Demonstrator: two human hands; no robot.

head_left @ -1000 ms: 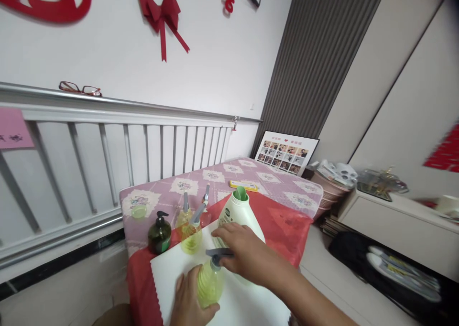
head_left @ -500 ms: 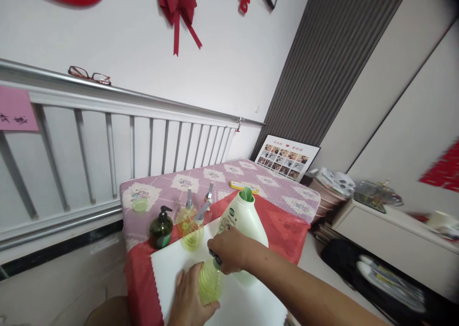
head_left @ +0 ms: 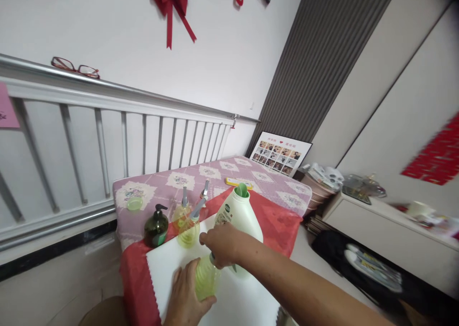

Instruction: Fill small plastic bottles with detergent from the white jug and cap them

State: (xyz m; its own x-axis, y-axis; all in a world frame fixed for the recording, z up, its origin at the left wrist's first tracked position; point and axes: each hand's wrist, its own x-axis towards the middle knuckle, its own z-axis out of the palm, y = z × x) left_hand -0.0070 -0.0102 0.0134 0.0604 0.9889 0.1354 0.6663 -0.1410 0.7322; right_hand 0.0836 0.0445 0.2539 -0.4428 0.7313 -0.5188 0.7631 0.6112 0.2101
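My left hand (head_left: 184,290) wraps around the side of a ribbed, clear bottle of yellow-green liquid (head_left: 207,280), which stands on a white board (head_left: 244,299). My right hand (head_left: 221,244) is closed over the bottle's grey pump head, mostly hidden by the fingers. Just behind the right hand stands a large pale green jug (head_left: 247,218) with a green pouring spout in its open neck. Close by on the left are a similar pump bottle (head_left: 189,237), another yellowish pump bottle (head_left: 181,215) and a dark green pump bottle (head_left: 156,229).
A red cloth (head_left: 279,225) lies under the board on a table with a pink patterned cover (head_left: 211,172). On the cover are a light green lid (head_left: 135,203) and a yellow-and-white packet (head_left: 238,183). A white radiator (head_left: 132,139) runs along the wall.
The view has shifted slightly, so everything sits a little further left. My left hand stays around the bottle, and my right hand stays at its top, slightly turned.
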